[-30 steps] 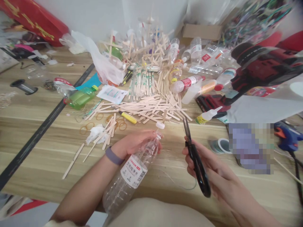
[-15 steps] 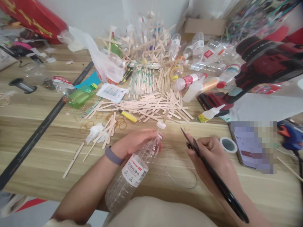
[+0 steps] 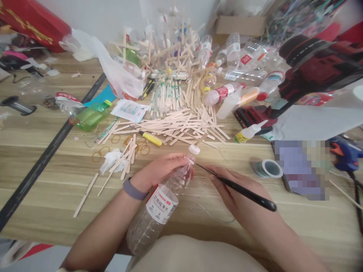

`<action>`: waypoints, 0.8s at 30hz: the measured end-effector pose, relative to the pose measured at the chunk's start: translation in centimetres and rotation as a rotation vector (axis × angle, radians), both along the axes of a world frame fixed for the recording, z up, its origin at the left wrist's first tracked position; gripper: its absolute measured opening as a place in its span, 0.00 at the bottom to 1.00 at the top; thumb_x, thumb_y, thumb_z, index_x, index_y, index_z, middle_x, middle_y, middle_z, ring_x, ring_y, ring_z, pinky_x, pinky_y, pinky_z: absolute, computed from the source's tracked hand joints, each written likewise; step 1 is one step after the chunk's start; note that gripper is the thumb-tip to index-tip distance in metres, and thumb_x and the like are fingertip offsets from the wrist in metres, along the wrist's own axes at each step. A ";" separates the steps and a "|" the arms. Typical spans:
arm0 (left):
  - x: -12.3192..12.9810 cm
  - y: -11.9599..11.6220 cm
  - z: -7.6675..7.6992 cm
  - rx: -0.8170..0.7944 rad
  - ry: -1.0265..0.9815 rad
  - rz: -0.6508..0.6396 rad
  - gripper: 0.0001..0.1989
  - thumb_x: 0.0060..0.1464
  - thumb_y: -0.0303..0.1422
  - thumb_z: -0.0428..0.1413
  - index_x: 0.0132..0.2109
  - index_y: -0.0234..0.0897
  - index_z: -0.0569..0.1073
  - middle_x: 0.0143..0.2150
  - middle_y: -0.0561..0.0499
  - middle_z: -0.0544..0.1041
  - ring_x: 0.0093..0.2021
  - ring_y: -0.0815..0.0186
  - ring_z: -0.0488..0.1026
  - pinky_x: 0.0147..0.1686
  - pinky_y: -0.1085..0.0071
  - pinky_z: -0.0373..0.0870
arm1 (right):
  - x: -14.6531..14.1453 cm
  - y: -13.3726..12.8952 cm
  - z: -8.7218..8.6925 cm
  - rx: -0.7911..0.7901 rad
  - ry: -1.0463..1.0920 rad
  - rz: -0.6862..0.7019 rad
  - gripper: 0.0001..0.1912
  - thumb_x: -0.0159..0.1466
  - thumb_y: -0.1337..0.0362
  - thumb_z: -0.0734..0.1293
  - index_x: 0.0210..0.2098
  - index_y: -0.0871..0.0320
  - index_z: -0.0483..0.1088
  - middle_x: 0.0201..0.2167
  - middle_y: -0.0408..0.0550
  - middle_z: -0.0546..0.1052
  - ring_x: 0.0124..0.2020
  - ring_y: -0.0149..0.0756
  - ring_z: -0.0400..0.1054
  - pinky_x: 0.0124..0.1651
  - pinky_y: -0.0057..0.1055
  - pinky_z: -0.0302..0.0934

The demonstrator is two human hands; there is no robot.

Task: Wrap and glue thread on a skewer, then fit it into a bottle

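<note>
My left hand [image 3: 167, 166] is wrapped round the upper part of a clear plastic bottle [image 3: 161, 204] with a white label, which leans against my body with its mouth pointing up and away. In my right hand [image 3: 235, 185] is a black-handled tool [image 3: 244, 192], whose thin dark tip reaches the bottle's neck. Whether the tip touches the neck is too small to tell. A white cap [image 3: 194, 149] with a wooden stick on it is just beyond the bottle's mouth. A thin wire [image 3: 212, 218] curves over the table between my hands.
Wooden sticks [image 3: 170, 126] lie heaped ahead, near a yellow-handled tool [image 3: 151, 138]. Further back are many plastic bottles [image 3: 234, 51]. On the right are a glue bottle [image 3: 249, 132], a spool [image 3: 268, 169], a phone [image 3: 300, 170] and a red power tool [image 3: 317, 71]. A green bottle [image 3: 92, 116] lies left.
My right hand has moved left and turned, bringing the black tool's tip from beside the bottle to its neck. My left hand keeps its hold. The view has shifted slightly.
</note>
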State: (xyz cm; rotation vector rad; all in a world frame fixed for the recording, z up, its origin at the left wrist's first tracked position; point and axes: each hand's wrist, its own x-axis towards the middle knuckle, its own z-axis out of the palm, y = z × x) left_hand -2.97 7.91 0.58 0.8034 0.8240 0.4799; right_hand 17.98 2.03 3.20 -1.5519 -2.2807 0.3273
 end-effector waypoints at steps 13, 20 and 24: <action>0.1 -0.2 0.3 0.026 0.063 0.030 0.13 0.54 0.41 0.57 0.33 0.33 0.74 0.29 0.49 0.77 0.29 0.68 0.71 0.31 0.73 0.64 | -0.9 -0.4 -0.9 0.066 -0.126 -0.002 0.14 0.67 0.64 0.57 0.40 0.56 0.75 0.27 0.48 0.81 0.21 0.36 0.73 0.24 0.29 0.59; -0.2 -0.2 0.0 0.086 0.127 -0.020 0.16 0.52 0.42 0.59 0.40 0.33 0.75 0.32 0.50 0.77 0.30 0.69 0.71 0.32 0.73 0.65 | -1.2 -0.5 -0.6 -0.007 -0.125 0.019 0.17 0.67 0.65 0.57 0.52 0.55 0.71 0.32 0.48 0.80 0.19 0.34 0.73 0.21 0.27 0.59; -0.2 -0.2 0.6 0.249 0.207 -0.077 0.15 0.54 0.41 0.58 0.41 0.33 0.74 0.37 0.48 0.77 0.37 0.64 0.73 0.38 0.70 0.66 | -1.3 -0.5 -0.8 0.032 -0.167 0.085 0.26 0.63 0.71 0.58 0.61 0.59 0.61 0.27 0.47 0.80 0.20 0.35 0.72 0.21 0.27 0.59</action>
